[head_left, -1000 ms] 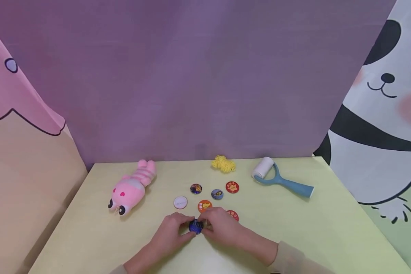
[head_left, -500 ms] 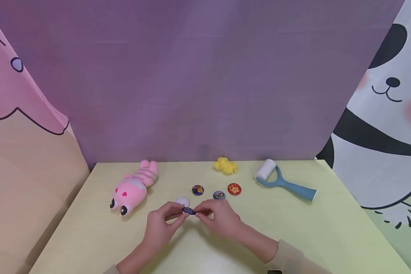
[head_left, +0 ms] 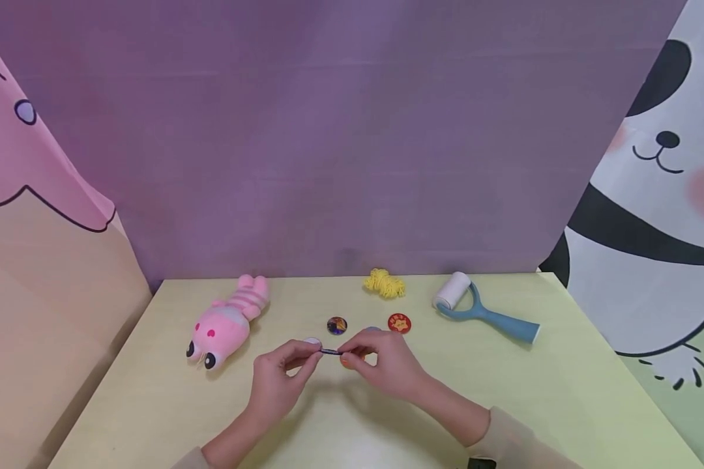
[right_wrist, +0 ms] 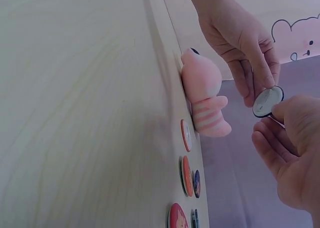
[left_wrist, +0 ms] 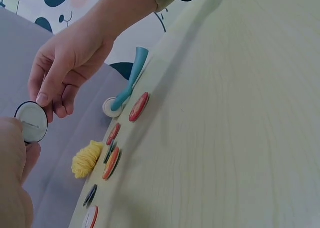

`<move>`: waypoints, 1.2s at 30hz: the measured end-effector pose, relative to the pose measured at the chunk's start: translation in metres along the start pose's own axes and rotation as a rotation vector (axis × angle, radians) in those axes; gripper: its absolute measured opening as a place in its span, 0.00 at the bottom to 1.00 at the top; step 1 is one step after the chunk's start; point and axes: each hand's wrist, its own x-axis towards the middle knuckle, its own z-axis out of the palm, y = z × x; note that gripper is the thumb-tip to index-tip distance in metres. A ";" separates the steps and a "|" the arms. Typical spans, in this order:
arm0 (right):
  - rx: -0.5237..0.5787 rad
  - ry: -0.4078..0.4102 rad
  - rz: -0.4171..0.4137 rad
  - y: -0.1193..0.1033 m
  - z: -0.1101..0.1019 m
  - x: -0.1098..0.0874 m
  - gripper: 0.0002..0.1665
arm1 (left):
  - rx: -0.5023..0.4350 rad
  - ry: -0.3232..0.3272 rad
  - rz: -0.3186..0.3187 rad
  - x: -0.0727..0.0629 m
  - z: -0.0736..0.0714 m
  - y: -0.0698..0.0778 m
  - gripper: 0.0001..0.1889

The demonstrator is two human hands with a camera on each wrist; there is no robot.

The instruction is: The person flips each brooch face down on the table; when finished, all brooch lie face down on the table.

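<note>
Right in front of the person, I have a round badge lifted clear of the table, pinched between two hands. Through the head camera I get it edge-on, only a thin dark line; both wrist cameras show me its white back, with a metal pin across it. The left hand grips one edge between thumb and fingers, and the right hand pinches the opposite edge the same way, so both are nearly closed, with just the badge's thickness in each grip.

Around that, several more badges lie on the table. Beyond the left fingertips I can make out part of a white badge, and an orange badge shows partly behind the right fingers. A dark picture badge lies farther back, near a blue badge mostly covered by the right hand and a red star badge. My left wrist view adds another red badge.

Farther out, a pink plush toy lies on the left, a bundle of yellow yarn near the back edge, and a blue-handled roller on the right. Behind everything hangs a purple backdrop, with a panda picture to its right.
</note>
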 end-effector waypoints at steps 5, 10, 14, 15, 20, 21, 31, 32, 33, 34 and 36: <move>0.041 -0.013 0.015 0.001 -0.002 0.001 0.05 | -0.005 -0.028 0.012 0.000 0.001 0.001 0.06; 0.069 -0.022 0.034 -0.001 -0.003 0.001 0.05 | -0.037 -0.055 -0.009 0.001 0.002 0.004 0.07; 0.069 -0.014 0.028 -0.002 -0.004 0.001 0.09 | -0.042 -0.059 -0.015 0.002 0.003 0.005 0.07; 0.070 -0.014 0.026 -0.002 -0.004 0.001 0.10 | -0.046 -0.061 -0.016 0.002 0.003 0.004 0.08; 0.070 -0.006 0.017 -0.001 -0.004 0.000 0.15 | -0.067 -0.106 -0.050 0.004 0.003 0.005 0.15; 0.070 -0.006 0.020 -0.001 -0.004 0.000 0.15 | -0.070 -0.121 -0.072 0.004 0.002 0.005 0.17; 0.060 -0.065 0.092 0.001 0.001 0.000 0.14 | -0.055 -0.190 -0.272 0.005 0.003 0.005 0.21; 0.060 -0.068 0.095 0.002 0.002 0.000 0.14 | -0.046 -0.192 -0.267 0.004 0.003 0.004 0.21; 0.060 -0.071 0.097 0.003 0.002 0.000 0.14 | -0.038 -0.194 -0.261 0.004 0.003 0.003 0.21; 0.063 -0.074 0.098 0.003 0.003 -0.001 0.14 | -0.034 -0.196 -0.254 0.003 0.003 0.002 0.21; 0.065 -0.085 0.098 0.006 0.004 -0.001 0.15 | -0.027 -0.200 -0.238 0.003 0.003 0.000 0.21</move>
